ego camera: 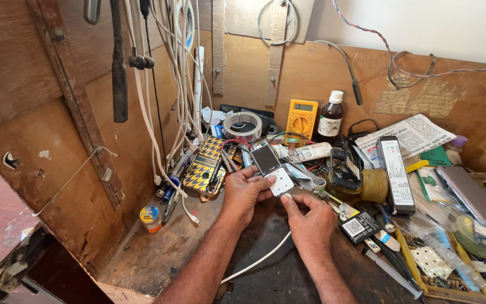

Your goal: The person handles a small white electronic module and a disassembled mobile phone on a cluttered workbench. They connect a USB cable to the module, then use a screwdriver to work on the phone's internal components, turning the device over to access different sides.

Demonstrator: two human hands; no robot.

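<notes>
Both forearms reaching in over the bench; I'm seeing left hand (244, 191) curling round a small keypad phone (272, 168), right hand (309, 225) pinching its lower edge. Looking light, stiff, slippery, screen fragile; gripping the side edges seems best

Phone (273, 168) lower end hidden under fingers (262, 179).

Your left hand (244, 191) holds 1 small phone (271, 167) with a dark screen above a white keypad, behind it stands 1 yellow multimeter (301, 119) with a grey display beside 1 brown bottle (331, 117) bearing a white label, and 1 black battery (359, 227) shows a white label.
</notes>
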